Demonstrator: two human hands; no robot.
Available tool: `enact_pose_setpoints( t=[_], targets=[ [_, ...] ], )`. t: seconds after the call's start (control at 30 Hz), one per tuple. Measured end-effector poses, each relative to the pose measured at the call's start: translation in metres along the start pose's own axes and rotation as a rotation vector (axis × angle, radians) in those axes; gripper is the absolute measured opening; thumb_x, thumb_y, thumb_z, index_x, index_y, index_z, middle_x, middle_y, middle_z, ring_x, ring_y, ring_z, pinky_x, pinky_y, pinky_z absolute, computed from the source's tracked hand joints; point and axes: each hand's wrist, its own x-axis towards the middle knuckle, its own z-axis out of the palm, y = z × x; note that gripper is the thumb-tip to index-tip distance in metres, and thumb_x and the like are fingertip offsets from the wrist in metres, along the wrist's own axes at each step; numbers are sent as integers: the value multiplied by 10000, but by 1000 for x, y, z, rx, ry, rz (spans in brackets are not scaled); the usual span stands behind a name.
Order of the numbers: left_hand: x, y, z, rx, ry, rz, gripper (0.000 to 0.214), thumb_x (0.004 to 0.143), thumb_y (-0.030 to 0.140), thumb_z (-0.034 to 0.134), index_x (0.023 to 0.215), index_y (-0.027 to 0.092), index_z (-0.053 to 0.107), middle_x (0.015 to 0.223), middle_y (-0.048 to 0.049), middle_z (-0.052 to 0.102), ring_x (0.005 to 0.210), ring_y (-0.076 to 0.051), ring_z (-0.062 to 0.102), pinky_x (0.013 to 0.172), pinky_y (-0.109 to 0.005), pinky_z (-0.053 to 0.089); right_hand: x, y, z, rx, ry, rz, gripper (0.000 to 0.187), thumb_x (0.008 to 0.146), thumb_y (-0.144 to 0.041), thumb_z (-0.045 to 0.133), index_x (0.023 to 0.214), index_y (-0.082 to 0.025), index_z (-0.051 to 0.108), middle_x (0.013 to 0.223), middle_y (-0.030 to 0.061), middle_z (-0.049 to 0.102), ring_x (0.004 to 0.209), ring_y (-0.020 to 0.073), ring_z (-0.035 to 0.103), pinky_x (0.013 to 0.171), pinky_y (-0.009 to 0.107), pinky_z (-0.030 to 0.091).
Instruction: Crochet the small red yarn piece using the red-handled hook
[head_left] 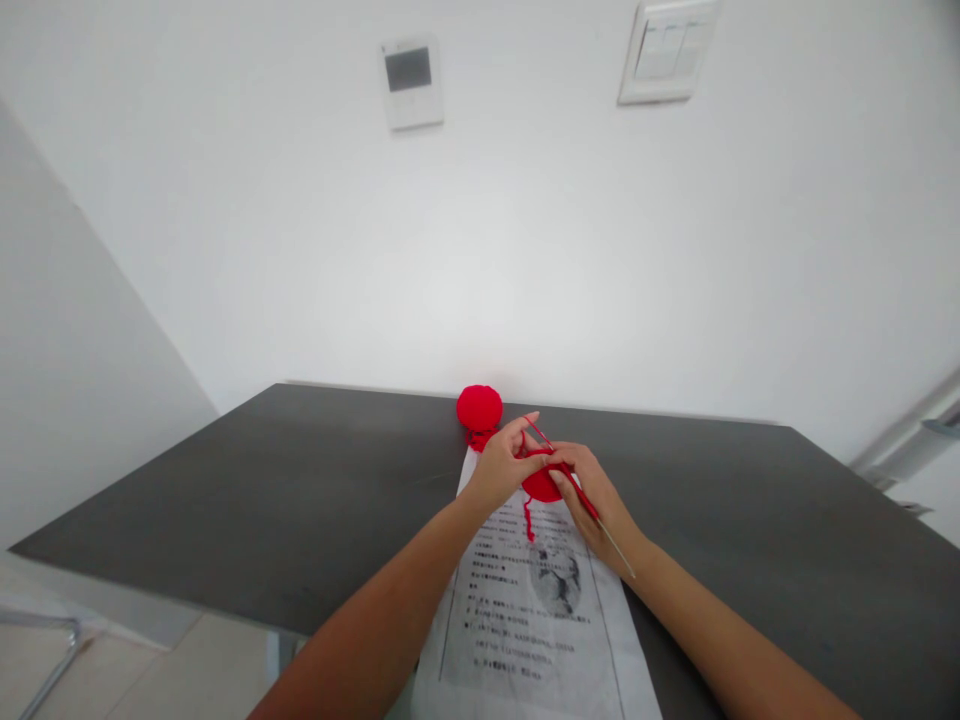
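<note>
A small red yarn piece (542, 486) is held between my two hands, above a printed sheet. My left hand (504, 462) pinches its left side; a red strand runs from near the raised index finger down to the work. My right hand (589, 490) is closed around the piece's right edge and a thin needle (617, 548). The needle's bare metal end sticks out toward my right wrist, and its upper part is red; whether that is stitches or a handle I cannot tell. A short yarn tail (529, 522) dangles below the piece. Its working tip is hidden by my fingers.
A red yarn ball (479, 408) rests at the table's back edge, with loose yarn in front of it. The printed paper (517, 640) lies on the dark table (337, 500) under my hands. A white wall (480, 250) stands directly behind.
</note>
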Motion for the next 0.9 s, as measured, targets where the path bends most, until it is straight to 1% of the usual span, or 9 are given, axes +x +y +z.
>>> enact_pose_setpoints(
  t=[0.1, 0.2, 0.3, 0.4, 0.5, 0.57, 0.67, 0.73, 0.9],
  targets=[
    [-1, 0, 3, -182, -15, -126, 831, 538, 274, 849, 1273, 79, 511, 712, 4, 639, 679, -130, 600, 711, -264, 434, 0, 0, 1, -65, 32, -63, 156, 941, -256, 445, 1031, -228, 569, 1071, 104, 615, 1014, 234, 582, 899, 426, 479],
    [-3, 3, 0, -330, -77, -242, 770, 520, 220, 852, 1219, 99, 552, 812, -43, 690, 747, -155, 640, 762, -284, 440, 2, -3, -3, -58, -32, -75, 160, 938, -252, 455, 1056, -225, 559, 1078, 101, 621, 1027, 229, 582, 905, 412, 481],
    [-4, 6, -6, -393, -167, -327, 668, 527, 124, 823, 1157, 114, 602, 842, -58, 710, 779, -160, 657, 808, -290, 440, 4, -7, -11, -21, -84, -20, 176, 940, -266, 453, 1069, -220, 562, 1046, 93, 644, 978, 214, 610, 876, 377, 500],
    [-3, 6, -13, -415, -266, -391, 600, 550, 83, 788, 1127, 118, 628, 907, -87, 723, 820, -167, 668, 840, -292, 443, 5, -9, -17, 15, -139, 47, 195, 935, -289, 464, 1066, -223, 592, 1020, 79, 667, 945, 206, 630, 850, 352, 512],
    [-2, 8, -21, -416, -340, -410, 594, 575, 86, 769, 1150, 127, 629, 969, -104, 722, 848, -168, 672, 841, -284, 448, 6, -11, -20, 59, -134, 63, 163, 924, -289, 495, 1007, -232, 623, 993, 65, 685, 935, 202, 642, 839, 342, 519],
    [-2, 10, -25, -412, -390, -413, 609, 585, 96, 763, 1177, 131, 622, 1012, -115, 715, 869, -170, 671, 827, -270, 448, 7, -11, -20, 95, -110, 26, 136, 917, -281, 521, 971, -236, 637, 986, 64, 692, 940, 201, 646, 849, 347, 520],
    [-2, 13, -28, -398, -458, -419, 626, 590, 107, 757, 1200, 131, 616, 1020, -130, 713, 862, -175, 673, 787, -254, 449, 7, -9, -20, 135, -97, -37, 128, 910, -274, 551, 976, -240, 655, 991, 75, 700, 955, 207, 651, 863, 367, 525],
    [-3, 14, -28, -391, -464, -417, 623, 589, 113, 757, 1196, 135, 621, 1005, -126, 716, 841, -170, 672, 778, -252, 450, 7, -8, -20, 147, -93, -62, 131, 906, -270, 563, 985, -241, 663, 986, 79, 706, 950, 209, 656, 852, 370, 535],
    [-5, 17, -24, -341, -416, -392, 600, 601, 124, 771, 1183, 161, 630, 969, -90, 718, 808, -151, 664, 803, -265, 447, 10, -10, -20, 123, -108, -110, 153, 893, -232, 584, 1020, -252, 668, 1014, 74, 714, 960, 206, 660, 861, 368, 541]
  ],
)
